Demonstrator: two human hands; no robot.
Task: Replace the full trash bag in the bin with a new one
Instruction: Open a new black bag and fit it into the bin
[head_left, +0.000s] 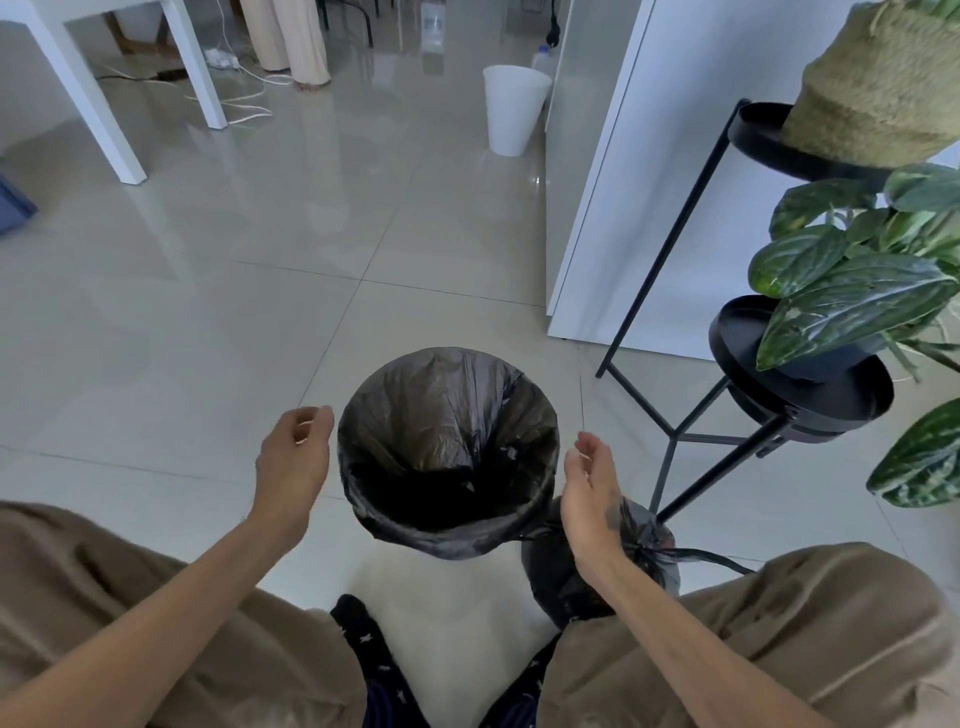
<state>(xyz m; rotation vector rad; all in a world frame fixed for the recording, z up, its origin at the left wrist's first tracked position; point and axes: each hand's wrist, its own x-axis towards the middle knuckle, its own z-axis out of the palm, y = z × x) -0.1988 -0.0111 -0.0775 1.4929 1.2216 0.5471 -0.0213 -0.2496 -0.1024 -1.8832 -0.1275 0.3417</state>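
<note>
A round bin stands on the tiled floor in front of my knees, lined with a new black trash bag (447, 415) whose edge is folded over the rim. The bag looks open and nothing shows inside it. My left hand (293, 457) hovers just left of the rim, fingers loosely curled and holding nothing. On the other side my right hand (589, 493) hangs open beside the rim, apart from it. A full black trash bag (649, 551), tied in a knot at the top, sits on the floor to the right of the bin, partly hidden by my right forearm.
A black metal plant stand (675, 431) with leafy plants (852, 296) and a woven basket (883, 83) stands close on the right. A white cabinet (623, 182) rises behind it. A white bin (511, 109) sits farther back. White table legs (109, 119) and cables lie far left.
</note>
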